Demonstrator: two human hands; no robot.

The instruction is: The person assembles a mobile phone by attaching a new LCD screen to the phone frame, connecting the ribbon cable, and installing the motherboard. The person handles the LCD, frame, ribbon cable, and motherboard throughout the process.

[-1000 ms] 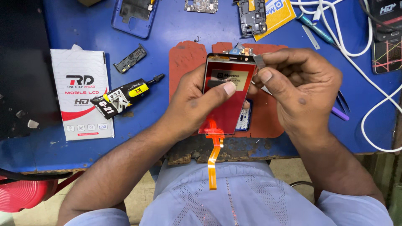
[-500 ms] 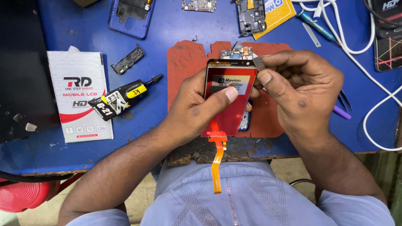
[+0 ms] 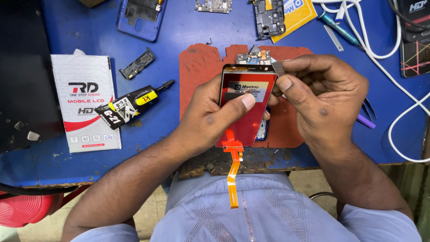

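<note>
Red rectangular phone display panel (image 3: pixel 244 105) with orange ribbon cable (image 3: pixel 233 172), held above an orange-red mat (image 3: pixel 197 71) on the blue counter (image 3: pixel 188 31). Left hand (image 3: pixel 210 118) clamped on its left edge, thumb across the face. Right hand (image 3: pixel 324 96) pinched a thin grey metal tool (image 3: pixel 278 68) at the panel's top right corner; black glue tube (image 3: pixel 132 104) lay well left.
</note>
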